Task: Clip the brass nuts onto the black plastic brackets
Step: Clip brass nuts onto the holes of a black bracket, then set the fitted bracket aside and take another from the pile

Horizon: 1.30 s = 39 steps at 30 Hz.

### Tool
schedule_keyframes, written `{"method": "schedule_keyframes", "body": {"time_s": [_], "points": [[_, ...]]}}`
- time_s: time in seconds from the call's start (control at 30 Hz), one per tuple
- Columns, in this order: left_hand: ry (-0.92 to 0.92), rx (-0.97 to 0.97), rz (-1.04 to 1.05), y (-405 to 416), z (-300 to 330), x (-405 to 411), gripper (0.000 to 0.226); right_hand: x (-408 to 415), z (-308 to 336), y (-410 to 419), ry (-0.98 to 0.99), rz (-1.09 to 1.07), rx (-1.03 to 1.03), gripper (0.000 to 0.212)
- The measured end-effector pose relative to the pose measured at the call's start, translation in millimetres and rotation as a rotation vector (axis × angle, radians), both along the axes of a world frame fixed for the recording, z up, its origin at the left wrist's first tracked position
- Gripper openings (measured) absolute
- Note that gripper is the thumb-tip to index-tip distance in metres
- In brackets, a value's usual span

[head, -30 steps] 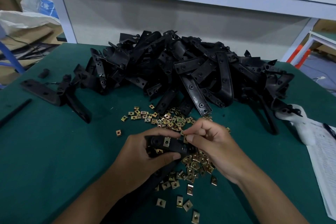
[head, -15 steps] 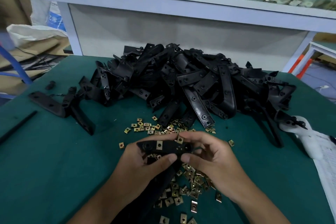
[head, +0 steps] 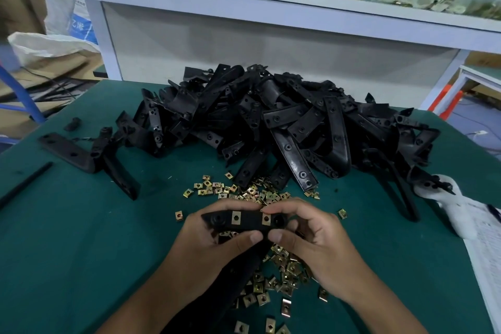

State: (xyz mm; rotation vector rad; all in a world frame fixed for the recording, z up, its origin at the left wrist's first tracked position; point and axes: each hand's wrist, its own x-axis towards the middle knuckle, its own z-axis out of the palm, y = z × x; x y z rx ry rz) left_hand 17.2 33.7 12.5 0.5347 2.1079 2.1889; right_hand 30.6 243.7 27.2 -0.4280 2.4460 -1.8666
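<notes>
Head view: near to far, over a green felt-like table point(head: 81, 252).
Loose nuts: brass clip nuts point(head: 284, 274), small stamped squares with a centre hole, scattered under and past the hands.
Left hand point(head: 206, 249): thumb and fingers curled round the held bracket's left half.
Right hand point(head: 314, 241): pinches its right end.
Held bracket point(head: 249, 221): matte black plastic strip, two brass nuts clipped on (between the hands).
Pile: black brackets point(head: 284, 127), heaped behind.
Writing: printed sheet point(head: 488, 247) at right, unreadable.
</notes>
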Motion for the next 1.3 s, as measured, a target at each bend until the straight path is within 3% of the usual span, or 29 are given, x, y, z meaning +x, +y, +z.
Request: {"method": "schedule_keyframes", "body": {"time_s": [0.17, 0.4, 0.8, 0.97, 1.1, 1.3], "points": [[-0.015, 0.065, 0.033, 3, -3, 0, 0.036, -2, -6, 0, -0.049, 0.001, -0.004, 0.045], [-0.089, 0.177, 0.028, -2, -2, -2, 0.051, -1, -5, -1, -0.076, 0.020, -0.044, 0.039], [0.022, -0.002, 0.079, 1, 10, 8, 0.023, 12, 16, 0, -0.092, -0.018, -0.086, 0.033], [0.262, -0.276, 0.119, 22, 33, 19, 0.030, 48, 44, 25, -0.001, -0.132, -0.035, 0.022], [0.480, -0.393, -0.061, 70, 64, 39, 0.026, 109, 60, 70, 0.118, -0.341, 0.083, 0.025], [0.722, -0.387, -0.359, 175, 79, 98, 0.025, 236, 74, 136, 0.180, -0.687, 0.090, 0.022]]}}
